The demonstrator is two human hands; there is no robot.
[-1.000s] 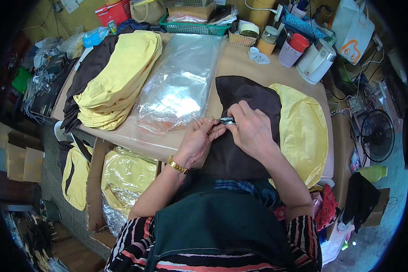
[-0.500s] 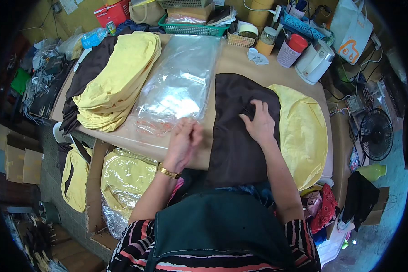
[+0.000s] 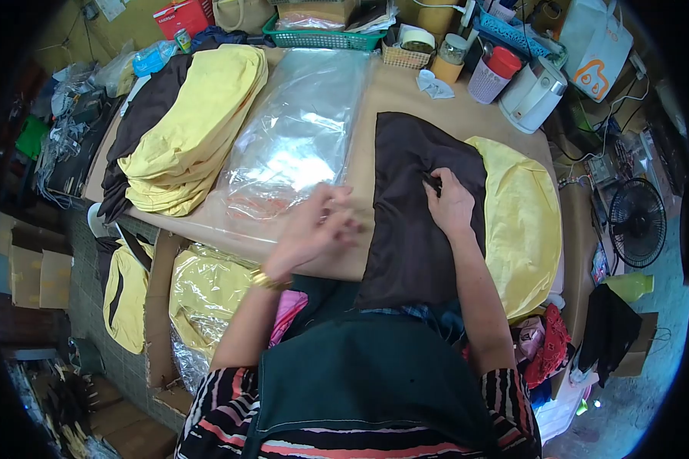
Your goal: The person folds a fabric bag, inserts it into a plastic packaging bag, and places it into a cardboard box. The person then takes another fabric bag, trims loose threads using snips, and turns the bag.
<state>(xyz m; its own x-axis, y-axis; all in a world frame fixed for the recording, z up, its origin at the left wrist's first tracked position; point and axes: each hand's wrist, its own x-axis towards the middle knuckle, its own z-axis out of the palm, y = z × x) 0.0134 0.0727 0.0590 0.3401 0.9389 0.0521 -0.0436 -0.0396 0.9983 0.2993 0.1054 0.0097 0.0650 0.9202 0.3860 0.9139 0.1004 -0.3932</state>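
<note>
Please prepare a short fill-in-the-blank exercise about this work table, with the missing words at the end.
1. The person's ____ bare hand is over the flat, dark brown fabric piece.
2. A shiny gold-coloured metal band circles the person's ____ wrist.
3. The rounded cloth next to the dark brown fabric piece is ____ in colour.
4. The long, transparent, glossy sheets are made of ____.

Missing words: right; left; yellow; plastic.

1 head-worn camera looks forward and down over the wearer's apron point(image 3: 375, 375) (a wide view, dark and rounded at its edges), with the worktop point(image 3: 400, 92) close below.
</note>
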